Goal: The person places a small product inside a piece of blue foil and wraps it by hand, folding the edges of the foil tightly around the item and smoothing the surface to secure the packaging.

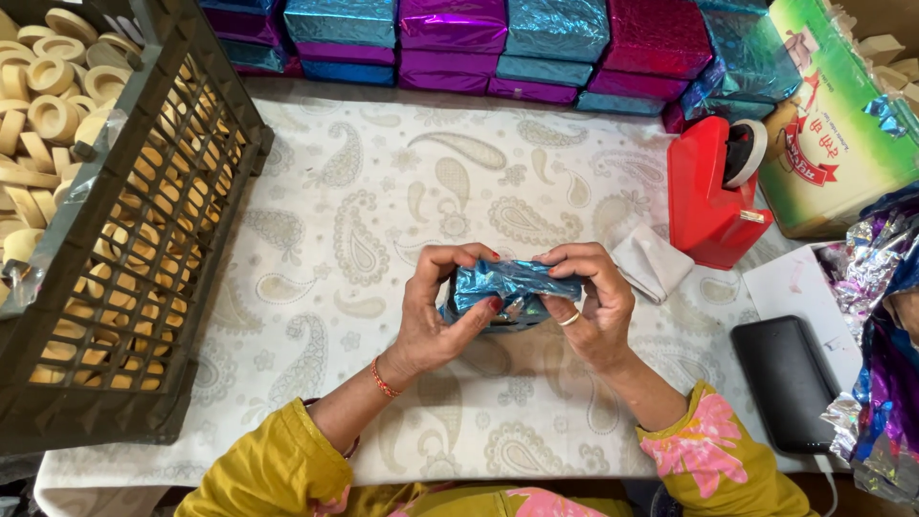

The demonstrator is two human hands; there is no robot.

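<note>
One head camera looks steeply down, close over the table [383,191].

It was a small packing workshop: foil-wrapped boxes [498,43] stacked along the desk [383,191], a crate [144,239] of pale rings, a red tape dispenser [708,196].

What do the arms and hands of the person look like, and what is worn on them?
Both arms wear mustard-yellow sleeves pushed up the forearms; the right one shows a pink flower print. The left hand has a thin red-orange wrist band and red-painted nails. The right hand wears a plain ring.
</note>
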